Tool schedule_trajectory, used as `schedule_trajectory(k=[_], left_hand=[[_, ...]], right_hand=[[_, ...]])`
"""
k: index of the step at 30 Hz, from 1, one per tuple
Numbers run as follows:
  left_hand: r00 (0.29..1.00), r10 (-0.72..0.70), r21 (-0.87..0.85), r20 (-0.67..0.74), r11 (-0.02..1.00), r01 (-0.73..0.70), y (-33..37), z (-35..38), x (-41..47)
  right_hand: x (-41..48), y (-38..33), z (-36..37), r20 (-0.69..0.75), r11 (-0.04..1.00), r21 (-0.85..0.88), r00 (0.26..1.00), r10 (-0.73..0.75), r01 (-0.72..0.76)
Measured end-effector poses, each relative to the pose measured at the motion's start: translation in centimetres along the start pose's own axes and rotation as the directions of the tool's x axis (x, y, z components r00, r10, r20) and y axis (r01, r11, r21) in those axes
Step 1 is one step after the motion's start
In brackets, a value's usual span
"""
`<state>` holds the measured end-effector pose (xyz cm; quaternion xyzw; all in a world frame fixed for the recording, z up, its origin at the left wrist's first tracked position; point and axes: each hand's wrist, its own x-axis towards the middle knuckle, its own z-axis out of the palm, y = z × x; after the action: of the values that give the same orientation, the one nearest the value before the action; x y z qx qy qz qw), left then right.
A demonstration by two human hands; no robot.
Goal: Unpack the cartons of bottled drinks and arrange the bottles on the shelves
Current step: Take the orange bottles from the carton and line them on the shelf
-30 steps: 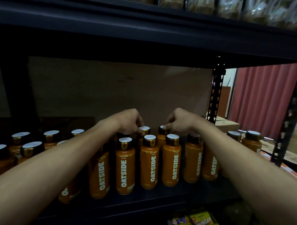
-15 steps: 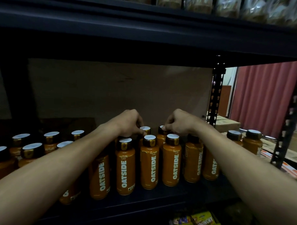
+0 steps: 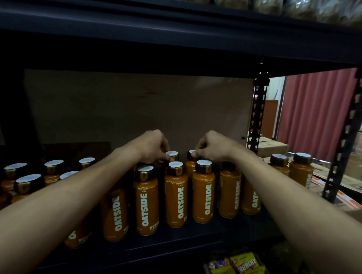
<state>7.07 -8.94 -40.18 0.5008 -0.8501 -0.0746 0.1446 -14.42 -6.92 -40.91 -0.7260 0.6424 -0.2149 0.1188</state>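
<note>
Where the dark, matte shelf board [image 3: 172, 247] runs off to the left, a cluster of orange bottles [image 3: 28, 182] stands upright, each a smooth round cylinder with a dark collar and a flat white disc on its cap. Further in, the left hand [image 3: 149, 145] reaches over the front row with its fingers curled downward, fingertips pinching the cap rim of the left back-row bottle [image 3: 172, 154]. In front of it stand three glossy front-row bottles [image 3: 176, 196], side by side, their labels printed OATSIDE in pale vertical letters. Just to the right, the right hand [image 3: 212, 147] is curled the same way, thumb and fingertips nipping the cap of the right back-row bottle [image 3: 190, 168]; the two rear bottles stand near each other, deep on the shelf before a plain brown back panel [image 3: 136, 106]. Beyond the right forearm, two more bottles [image 3: 301, 169] stand near the shelf's end. A black perforated metal post [image 3: 258, 110] rises there, with a cardboard carton [image 3: 272, 147] and a pleated red curtain [image 3: 314, 112] behind. Below lie crinkly yellow snack packets [image 3: 245, 266].
</note>
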Motion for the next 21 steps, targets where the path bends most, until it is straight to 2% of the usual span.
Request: schedule_trajectory(k=[3, 7, 12, 16, 21], left_hand=[[1.000, -0.005, 0.005, 0.006, 1.000, 0.004, -0.1, -0.1, 0.0], [0.996, -0.032, 0.044, 0.088, 0.999, 0.028, 0.3, -1.0, -0.2], [0.977, -0.128, 0.006, 0.168, 0.992, 0.129, -1.2, -3.3, -1.5], [0.949, -0.181, 0.084, 0.259, 0.983, 0.164, -2.7, -4.2, -2.3], [0.940, -0.201, 0.123, 0.277, 0.977, 0.172, -3.8, -3.8, -2.2]], right_hand=[[0.0, 0.1, -0.1, 0.001, 1.000, 0.000, 1.000, 0.008, -0.008], [-0.3, 0.0, -0.2, -0.010, 1.000, -0.013, 1.000, 0.002, -0.002], [-0.6, -0.7, -0.1, -0.148, 0.997, -0.020, 0.986, -0.080, 0.077], [-0.7, -2.0, 0.2, -0.117, 0.990, -0.018, 0.983, -0.144, 0.143], [-0.7, -3.1, 0.5, -0.103, 0.985, -0.019, 0.980, -0.170, 0.169]])
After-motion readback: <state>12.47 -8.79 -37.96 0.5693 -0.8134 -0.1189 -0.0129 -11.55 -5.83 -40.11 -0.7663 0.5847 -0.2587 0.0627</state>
